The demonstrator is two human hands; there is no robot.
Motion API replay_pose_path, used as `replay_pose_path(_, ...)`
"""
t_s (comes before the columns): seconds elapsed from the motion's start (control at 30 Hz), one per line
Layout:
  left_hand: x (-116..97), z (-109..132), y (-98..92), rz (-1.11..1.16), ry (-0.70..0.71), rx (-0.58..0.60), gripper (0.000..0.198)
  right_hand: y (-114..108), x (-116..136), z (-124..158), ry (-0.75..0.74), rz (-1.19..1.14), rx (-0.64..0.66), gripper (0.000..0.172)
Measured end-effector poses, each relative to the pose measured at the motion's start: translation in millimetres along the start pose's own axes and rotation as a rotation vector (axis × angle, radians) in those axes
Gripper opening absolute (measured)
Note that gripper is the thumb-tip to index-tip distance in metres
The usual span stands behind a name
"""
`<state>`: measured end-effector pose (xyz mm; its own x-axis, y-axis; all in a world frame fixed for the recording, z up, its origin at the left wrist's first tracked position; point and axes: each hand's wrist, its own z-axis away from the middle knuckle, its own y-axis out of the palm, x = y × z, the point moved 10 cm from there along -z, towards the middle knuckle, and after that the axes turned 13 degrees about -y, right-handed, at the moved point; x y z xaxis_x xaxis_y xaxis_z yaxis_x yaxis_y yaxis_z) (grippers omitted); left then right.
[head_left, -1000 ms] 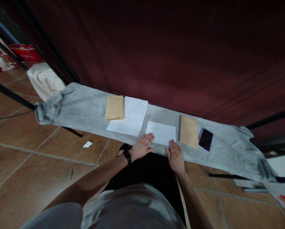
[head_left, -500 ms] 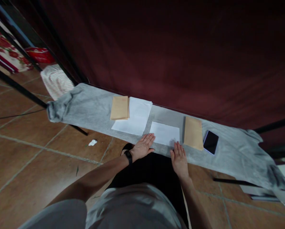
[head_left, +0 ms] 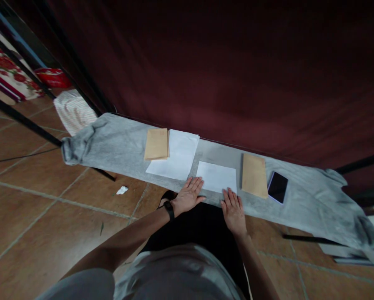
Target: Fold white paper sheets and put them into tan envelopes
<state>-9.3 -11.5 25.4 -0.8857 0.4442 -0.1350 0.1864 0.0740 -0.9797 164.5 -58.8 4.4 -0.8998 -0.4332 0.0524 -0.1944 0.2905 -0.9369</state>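
Evidently the left grip lay flat, fingers outstretched, at the near left corner of the small white sheet; the right grip, likewise flattened, met its near right corner. Beyond and left of the left grip, a brown stack overlapped larger white paper. Rightward of the right grip, a brown packet and a phone rested on the cloth-covered tabletop.

shows smooth, matt paper in the small white sheet and the larger white sheets; looks like duller, brown paper in the left envelopes and the right envelope. looks glossy, like glass, on the phone; soft, matt cloth on the bench cover; faintly shiny tile on the floor; dark and metal-like on the bar.
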Motion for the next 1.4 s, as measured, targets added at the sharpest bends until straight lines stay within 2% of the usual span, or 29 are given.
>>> replay_pose_path(0.1,-19.1,-9.4,1.7,0.032,-0.009,-0.012,0.067,2.9,-4.9,3.7,0.008,0.001,0.005,0.055)
replay_pose_path(0.27,-70.9,-33.7,15.1,0.082,0.067,-0.011,0.068,6.1,-5.8,3.6,0.023,-0.007,0.003,0.054)
replay_pose_path(0.37,-81.7,-48.7,27.1,0.067,0.048,0.025,0.07,5.5,-5.3,3.5,0.014,-0.015,0.006,0.052)
replay_pose_path(0.47,-75.4,-58.7,32.9,0.059,0.025,0.041,0.071,2.3,-4.4,3.6,0.006,-0.027,-0.014,0.052)
replay_pose_path(0.67,-41.5,-67.1,31.6,0.064,-0.026,0.041,0.071,0.6,-3.2,3.2,0.016,-0.016,-0.024,0.054)
replay_pose_path(1.03,5.3,-62.2,20.5,0.026,-0.103,-0.017,0.068,4.3,-5.7,4.5,0.034,-0.028,-0.013,0.056)
replay_pose_path(1.23,13.2,-52.7,17.6,-0.018,-0.125,-0.005,0.063,1.4,-3.9,3.2,0.026,-0.033,-0.045,0.056)
replay_pose_path(1.4,6.9,-50.2,12.2,-0.045,-0.129,-0.025,0.06,-3.4,-3.2,3.0,0.03,-0.049,-0.067,0.053)
